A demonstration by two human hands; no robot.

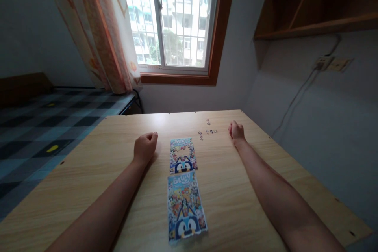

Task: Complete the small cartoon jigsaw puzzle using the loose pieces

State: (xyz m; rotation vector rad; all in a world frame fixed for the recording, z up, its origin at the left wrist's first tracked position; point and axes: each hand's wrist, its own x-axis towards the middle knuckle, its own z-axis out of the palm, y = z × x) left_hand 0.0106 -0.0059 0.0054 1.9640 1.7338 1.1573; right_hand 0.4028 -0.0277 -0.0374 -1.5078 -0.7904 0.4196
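A printed sheet [186,204] lies before the gapped puzzle [184,165] on the table [230,204], left hand [145,146] and right hand [236,130] both fisted, loose pieces [212,131] near the latter likely light, stiff, best pinched edgewise.

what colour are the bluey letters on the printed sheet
The Bluey letters are white on light blue, in the head view.

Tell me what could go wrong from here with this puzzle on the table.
The small loose pieces lie near the right hand, so a careless sweep might scatter them. The partly built puzzle has a gap in its middle, so a bump from the left hand could loosen it. The picture sheet lies close to the puzzle's near edge, so shifting it might disturb the puzzle.
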